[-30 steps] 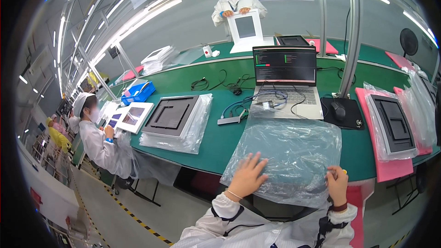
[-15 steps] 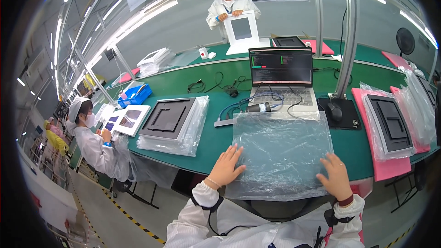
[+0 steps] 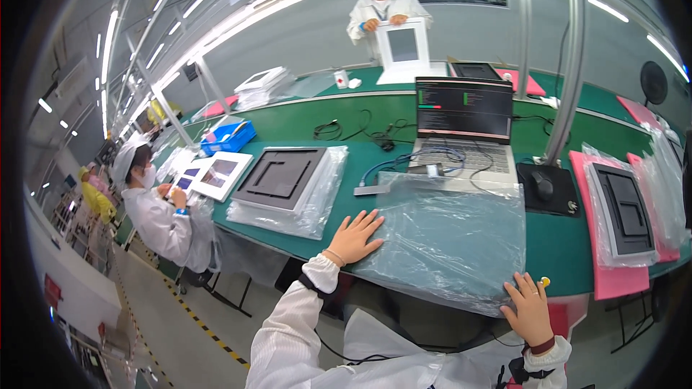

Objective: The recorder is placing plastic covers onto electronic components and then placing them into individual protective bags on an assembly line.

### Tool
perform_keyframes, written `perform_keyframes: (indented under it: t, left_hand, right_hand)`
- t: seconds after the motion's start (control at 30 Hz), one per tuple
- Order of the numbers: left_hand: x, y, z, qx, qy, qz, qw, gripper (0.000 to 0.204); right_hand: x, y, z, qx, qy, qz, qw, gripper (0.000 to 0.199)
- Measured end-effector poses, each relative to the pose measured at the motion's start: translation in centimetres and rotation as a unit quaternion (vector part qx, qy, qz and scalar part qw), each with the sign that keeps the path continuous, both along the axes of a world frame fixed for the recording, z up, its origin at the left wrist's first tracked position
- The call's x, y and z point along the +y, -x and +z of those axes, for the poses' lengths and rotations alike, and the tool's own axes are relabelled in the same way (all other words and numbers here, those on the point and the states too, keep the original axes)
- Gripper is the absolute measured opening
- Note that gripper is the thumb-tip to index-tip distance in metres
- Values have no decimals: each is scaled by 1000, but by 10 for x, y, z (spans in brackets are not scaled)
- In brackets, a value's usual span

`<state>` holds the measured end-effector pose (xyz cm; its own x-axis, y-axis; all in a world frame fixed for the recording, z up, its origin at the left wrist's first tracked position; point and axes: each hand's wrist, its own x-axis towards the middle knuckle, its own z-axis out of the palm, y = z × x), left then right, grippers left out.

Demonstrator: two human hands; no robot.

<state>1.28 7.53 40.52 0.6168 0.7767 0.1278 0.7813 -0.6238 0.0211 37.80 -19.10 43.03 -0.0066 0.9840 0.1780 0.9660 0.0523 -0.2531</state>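
Observation:
A large clear plastic bag (image 3: 450,238) lies flat on the green workbench (image 3: 551,245) in front of me. My left hand (image 3: 355,238) rests palm down, fingers spread, on the bag's left edge. My right hand (image 3: 528,307) presses flat on the bag's near right corner, at the bench's front edge. Neither hand grips anything. Behind the bag stands an open laptop (image 3: 463,122) with a dark screen and cables.
A grey framed panel in a plastic bag (image 3: 288,184) lies left of me. Another bagged panel on pink foam (image 3: 623,216) lies at the right, beside a black mouse (image 3: 542,186). A seated person (image 3: 155,205) works at far left; another person (image 3: 382,11) stands behind the bench.
The bag has been spread flat on the bench. My left hand slid left to the bag's edge and my right hand moved down to its near right corner.

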Motion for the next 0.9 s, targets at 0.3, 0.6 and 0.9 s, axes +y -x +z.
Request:
perform_keyframes:
  t: [0.3, 0.6, 0.9]
  left_hand:
    - [-1, 4, -4, -76, -76, -56, 993, 52]
    - [25, 108, -11, -753, 300, 239, 535, 32]
    - [60, 155, -2, -754, 406, 321, 404, 46]
  right_hand:
    - [-9, 3, -40, -50, -35, -55, 997, 57]
    - [-22, -1, -44, -44, -134, -61, 988, 46]
    - [-15, -1, -39, -9, -204, -32, 978, 37]
